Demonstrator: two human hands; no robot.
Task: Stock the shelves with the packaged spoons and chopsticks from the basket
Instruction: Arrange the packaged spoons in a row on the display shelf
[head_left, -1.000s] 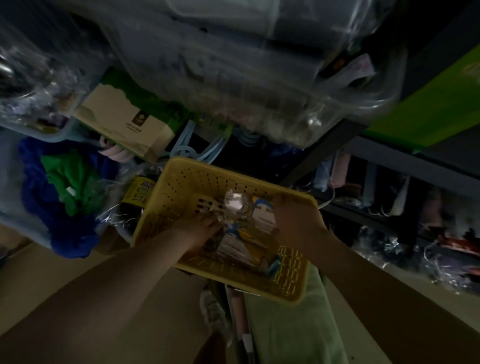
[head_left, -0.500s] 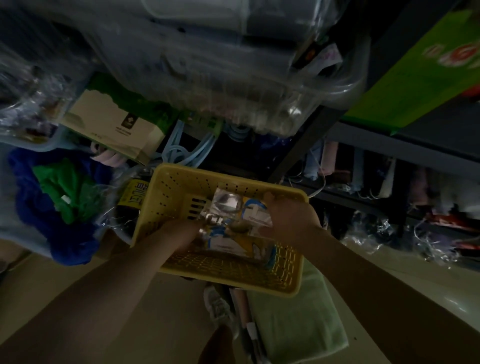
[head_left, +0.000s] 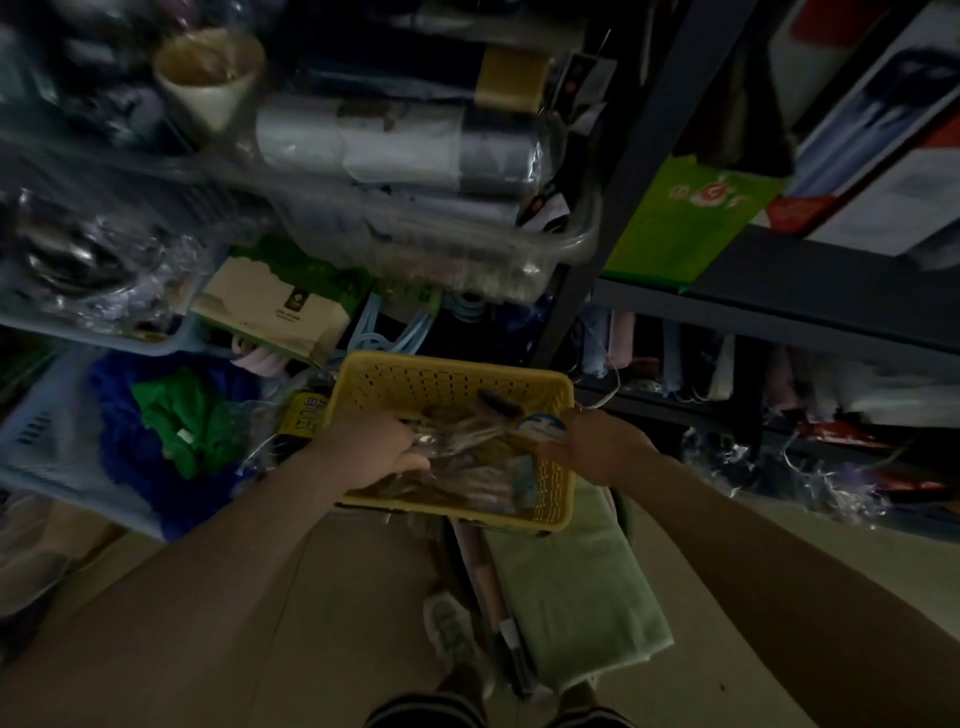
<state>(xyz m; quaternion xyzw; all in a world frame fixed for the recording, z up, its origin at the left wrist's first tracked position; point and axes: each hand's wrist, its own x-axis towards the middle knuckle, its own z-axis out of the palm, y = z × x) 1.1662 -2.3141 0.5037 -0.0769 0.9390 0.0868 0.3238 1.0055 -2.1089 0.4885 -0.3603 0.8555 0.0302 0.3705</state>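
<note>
A yellow perforated basket (head_left: 447, 376) hangs in front of the shelves at mid-frame. Inside it lie several clear plastic packets of utensils (head_left: 470, 452), blurred and dim; one carries a blue and white label (head_left: 540, 423). My left hand (head_left: 371, 449) reaches into the basket from the left, with its fingers closed on a clear packet. My right hand (head_left: 597, 441) grips the basket's right rim beside the labelled packet. I cannot tell spoons from chopsticks in this light.
Dark metal shelving (head_left: 779, 270) fills the right side, with a green box (head_left: 680, 218) on it. To the left are clear bins (head_left: 467, 244) of wrapped goods, a beige box (head_left: 270, 306) and blue and green cloth (head_left: 171, 421). A green towel (head_left: 571, 587) lies on the floor below.
The view has tilted up, so more of the upper shelves shows. My left hand has closed on a packet in the basket. My right hand stays at the right rim.
</note>
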